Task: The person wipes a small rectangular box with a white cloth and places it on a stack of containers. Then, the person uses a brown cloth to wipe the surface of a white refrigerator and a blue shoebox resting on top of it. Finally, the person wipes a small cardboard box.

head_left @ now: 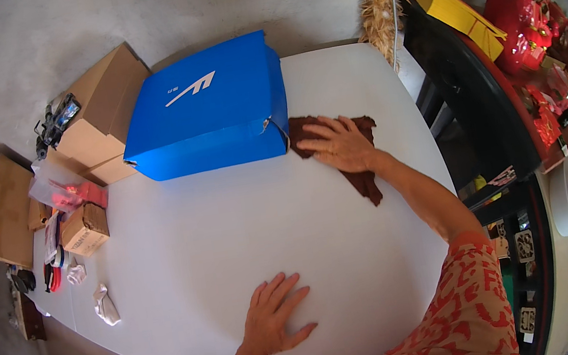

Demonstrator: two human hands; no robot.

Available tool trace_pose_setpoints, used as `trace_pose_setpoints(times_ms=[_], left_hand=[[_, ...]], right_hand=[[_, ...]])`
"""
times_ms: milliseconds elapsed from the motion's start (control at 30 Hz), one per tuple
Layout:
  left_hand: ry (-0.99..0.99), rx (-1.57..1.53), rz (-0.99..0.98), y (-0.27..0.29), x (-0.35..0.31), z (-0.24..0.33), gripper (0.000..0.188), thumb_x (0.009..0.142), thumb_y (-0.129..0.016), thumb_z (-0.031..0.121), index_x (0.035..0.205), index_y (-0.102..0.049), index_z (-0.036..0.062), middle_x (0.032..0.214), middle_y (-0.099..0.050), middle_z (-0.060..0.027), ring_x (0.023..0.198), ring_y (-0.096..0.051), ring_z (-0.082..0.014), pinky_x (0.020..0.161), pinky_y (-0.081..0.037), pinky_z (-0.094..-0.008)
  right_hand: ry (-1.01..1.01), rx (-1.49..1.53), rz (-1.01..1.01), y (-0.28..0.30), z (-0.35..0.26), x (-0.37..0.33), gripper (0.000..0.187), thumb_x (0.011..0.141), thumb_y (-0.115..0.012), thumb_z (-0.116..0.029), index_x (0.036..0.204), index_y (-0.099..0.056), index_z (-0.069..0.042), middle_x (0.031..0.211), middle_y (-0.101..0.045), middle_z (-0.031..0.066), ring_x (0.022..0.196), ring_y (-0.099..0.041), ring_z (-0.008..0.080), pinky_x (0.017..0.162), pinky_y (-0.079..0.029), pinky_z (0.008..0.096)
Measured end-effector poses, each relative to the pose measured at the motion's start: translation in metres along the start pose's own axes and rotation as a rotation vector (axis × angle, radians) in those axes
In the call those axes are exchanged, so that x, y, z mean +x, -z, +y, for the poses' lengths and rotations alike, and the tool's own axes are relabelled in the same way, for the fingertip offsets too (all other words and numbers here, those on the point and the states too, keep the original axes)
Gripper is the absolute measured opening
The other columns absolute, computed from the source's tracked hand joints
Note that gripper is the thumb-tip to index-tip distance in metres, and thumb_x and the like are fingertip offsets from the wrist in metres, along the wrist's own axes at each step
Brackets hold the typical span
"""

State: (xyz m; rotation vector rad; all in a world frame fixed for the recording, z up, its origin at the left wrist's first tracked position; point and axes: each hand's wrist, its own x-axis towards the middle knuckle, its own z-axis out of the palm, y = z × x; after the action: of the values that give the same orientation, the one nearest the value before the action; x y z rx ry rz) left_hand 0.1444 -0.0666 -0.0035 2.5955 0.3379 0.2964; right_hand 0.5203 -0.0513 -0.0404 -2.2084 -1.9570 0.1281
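Note:
Under my right hand (pixel 339 145) lies a dark brown cloth (pixel 366 183), spread on the white table (pixel 211 232) beside the right end of a blue box (pixel 204 108). The fingers of that hand are spread flat over the cloth, pressing on it rather than wrapped round it. Part of the cloth is hidden by the hand, and a strip of it trails toward me. My left hand (pixel 272 319) rests on the tabletop near the front edge, fingers apart, with nothing in it.
Behind the table's left part stand brown cardboard boxes (pixel 104 101), with a black device on top. A small carton (pixel 85 229), a clear tub (pixel 54 188) with pink contents and a crumpled white tissue (pixel 105 305) lie at left. A black chair (pixel 469 91) borders the right side.

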Motion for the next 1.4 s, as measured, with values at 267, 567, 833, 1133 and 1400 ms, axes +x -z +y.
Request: trace_pose_setpoints(times_ms=[267, 567, 833, 1133, 1400], left_hand=[[0.009, -0.025, 0.153, -0.006, -0.009, -0.002, 0.088, 0.067, -0.079, 0.040, 0.137, -0.038, 0.0057, 0.144, -0.026, -0.0238, 0.131, -0.028, -0.0435, 0.105, -0.031, -0.0524], [0.008, -0.023, 0.110, -0.007, -0.015, -0.005, 0.086, 0.067, -0.080, 0.041, 0.136, -0.040, 0.0091, 0.144, -0.025, -0.0194, 0.133, -0.024, -0.0431, 0.106, -0.030, -0.0528], [0.018, -0.110, 0.111, -0.004, -0.014, -0.007, 0.088, 0.067, -0.079, 0.041, 0.138, -0.038, 0.0095, 0.145, -0.024, -0.0188, 0.134, -0.022, -0.0428, 0.106, -0.029, -0.0526], [0.018, -0.105, 0.208, -0.005, -0.018, -0.009, 0.096, 0.064, -0.080, 0.045, 0.141, -0.035, 0.0108, 0.147, -0.019, -0.0199, 0.134, -0.019, -0.0439, 0.108, -0.022, -0.0532], [0.039, -0.005, 0.263, -0.009, -0.022, -0.011, 0.099, 0.063, -0.078, 0.047, 0.140, -0.034, 0.0051, 0.145, -0.022, -0.0220, 0.133, -0.020, -0.0430, 0.107, -0.020, -0.0542]], right_hand=[[0.481, 0.096, 0.118, -0.010, -0.138, -0.132, 0.033, 0.089, -0.055, -0.032, 0.121, -0.058, -0.029, 0.141, -0.042, 0.0015, 0.135, -0.030, 0.0296, 0.106, -0.022, 0.0588], [0.047, -0.016, 0.464, -0.026, -0.116, -0.087, 0.042, 0.084, -0.061, -0.022, 0.125, -0.055, -0.021, 0.139, -0.044, 0.0100, 0.125, -0.038, 0.0344, 0.095, -0.033, 0.0488], [-0.036, -0.041, 0.415, -0.045, -0.144, -0.029, 0.048, 0.089, -0.054, -0.032, 0.134, -0.047, -0.017, 0.142, -0.036, 0.0206, 0.128, -0.032, 0.0416, 0.102, -0.025, 0.0534], [0.333, 0.160, 0.405, -0.077, -0.240, 0.076, 0.044, 0.088, -0.051, -0.036, 0.128, -0.051, -0.020, 0.138, -0.042, 0.0161, 0.129, -0.032, 0.0364, 0.099, -0.027, 0.0526], [0.264, 0.112, 0.201, -0.068, -0.260, 0.096, 0.043, 0.092, -0.048, -0.039, 0.133, -0.045, -0.028, 0.143, -0.037, 0.0086, 0.134, -0.026, 0.0351, 0.106, -0.021, 0.0556]])
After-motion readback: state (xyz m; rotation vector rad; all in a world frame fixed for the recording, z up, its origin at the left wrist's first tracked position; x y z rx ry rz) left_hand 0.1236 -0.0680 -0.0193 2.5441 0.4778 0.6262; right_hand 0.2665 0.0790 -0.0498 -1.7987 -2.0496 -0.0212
